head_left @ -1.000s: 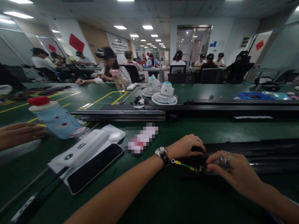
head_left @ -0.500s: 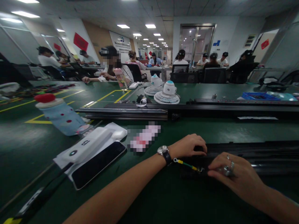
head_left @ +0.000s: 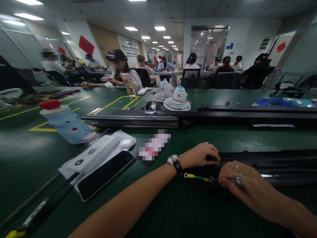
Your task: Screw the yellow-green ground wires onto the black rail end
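A long black part (head_left: 284, 162) lies across the right side of the green table. At its left end my left hand (head_left: 201, 154) has its fingers curled down against the black surface; what they hold, if anything, is hidden. My right hand (head_left: 241, 180), with rings on it, is closed just right of the left one, its fingertips pressed together on the black part. From beside them a short green-and-yellow wire (head_left: 198, 178) with a ring terminal sticks out to the left.
A phone (head_left: 106, 175), a white device (head_left: 91, 155) and a light-blue bottle (head_left: 66, 124) are at the left. Black rails (head_left: 138, 120) cross the table ahead, with two small fans (head_left: 178, 99) beyond. A person (head_left: 117, 66) sits at the far edge.
My right hand has turned and shifted slightly up and left, its fingers closing lower. The wire's ring terminal has dropped a little. The left hand is almost unmoved.
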Demonstrator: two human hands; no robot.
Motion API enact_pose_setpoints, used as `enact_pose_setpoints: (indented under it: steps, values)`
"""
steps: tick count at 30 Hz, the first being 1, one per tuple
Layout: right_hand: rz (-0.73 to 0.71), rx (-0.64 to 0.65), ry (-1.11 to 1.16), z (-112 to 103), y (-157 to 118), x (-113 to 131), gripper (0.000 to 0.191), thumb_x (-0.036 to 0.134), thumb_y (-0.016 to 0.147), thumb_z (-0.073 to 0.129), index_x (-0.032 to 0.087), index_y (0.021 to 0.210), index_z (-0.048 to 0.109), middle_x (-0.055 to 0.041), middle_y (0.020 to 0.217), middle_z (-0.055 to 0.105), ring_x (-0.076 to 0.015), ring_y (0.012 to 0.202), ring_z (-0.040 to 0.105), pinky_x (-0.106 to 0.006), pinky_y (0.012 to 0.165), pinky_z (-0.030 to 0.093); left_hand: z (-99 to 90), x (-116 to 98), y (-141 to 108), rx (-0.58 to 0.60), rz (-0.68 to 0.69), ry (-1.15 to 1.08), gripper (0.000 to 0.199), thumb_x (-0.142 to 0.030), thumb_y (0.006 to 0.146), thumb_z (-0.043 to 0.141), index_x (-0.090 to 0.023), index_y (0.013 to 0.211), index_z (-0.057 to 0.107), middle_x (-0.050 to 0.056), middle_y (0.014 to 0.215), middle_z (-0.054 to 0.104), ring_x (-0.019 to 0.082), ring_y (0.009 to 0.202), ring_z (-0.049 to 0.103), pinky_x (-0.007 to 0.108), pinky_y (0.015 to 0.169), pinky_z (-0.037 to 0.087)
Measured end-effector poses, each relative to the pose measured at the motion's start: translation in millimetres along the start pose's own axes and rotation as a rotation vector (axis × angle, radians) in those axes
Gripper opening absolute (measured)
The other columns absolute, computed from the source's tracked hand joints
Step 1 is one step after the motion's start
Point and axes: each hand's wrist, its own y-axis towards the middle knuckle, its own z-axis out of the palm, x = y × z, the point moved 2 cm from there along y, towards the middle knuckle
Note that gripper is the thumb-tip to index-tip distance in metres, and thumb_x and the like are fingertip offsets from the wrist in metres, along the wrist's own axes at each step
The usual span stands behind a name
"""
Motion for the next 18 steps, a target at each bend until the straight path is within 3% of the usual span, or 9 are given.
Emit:
enact_pose_setpoints:
  steps: [3,7,13,18]
  values:
    - [0.016,-0.015,0.006,-5,-2,-10,0.019,0.02,0.1,0.042,0.024,0.1,0.061,-0.0031,0.097,0.066,-0.0183,0.089,0.062,-0.034,0.082,0.047,-1.1,-1,-1,0.001,0.017,0.004,0.014,-0.026,0.094,0.061,-0.022,0.103,0.07,0.006,0.118,0.062,0.018,0.108,0.056,0.033,0.097,0.039]
    - [0.081,-0.086,0.055,-4,-6,-20,0.015,0.026,0.1,0.046,0.023,0.096,0.06,-0.0021,0.089,0.066,-0.0167,0.082,0.062,-0.03,0.074,0.048,-3.2,-2,-2,0.011,-0.002,-0.007,0.015,-0.023,0.092,0.063,-0.023,0.106,0.069,0.006,0.12,0.06,0.019,0.109,0.055,0.033,0.097,0.039]
    - [0.058,-0.149,0.082,3,-7,-10,0.011,0.025,0.099,0.051,0.024,0.095,0.061,-0.0013,0.088,0.068,-0.0165,0.083,0.063,-0.03,0.075,0.049,-3.7,-3,-1,0.018,-0.012,-0.037,0.023,-0.015,0.088,0.065,-0.024,0.11,0.067,0.004,0.116,0.064,0.018,0.11,0.056,0.033,0.098,0.038]
    - [0.005,-0.149,0.057,7,-7,-6,0.009,0.023,0.098,0.053,0.024,0.099,0.062,-0.0017,0.09,0.068,-0.0169,0.084,0.063,-0.03,0.075,0.049,-2.2,-1,-1,-0.002,0.006,-0.047,0.016,-0.029,0.092,0.063,-0.022,0.106,0.068,0.005,0.114,0.065,0.019,0.112,0.056,0.033,0.099,0.037]
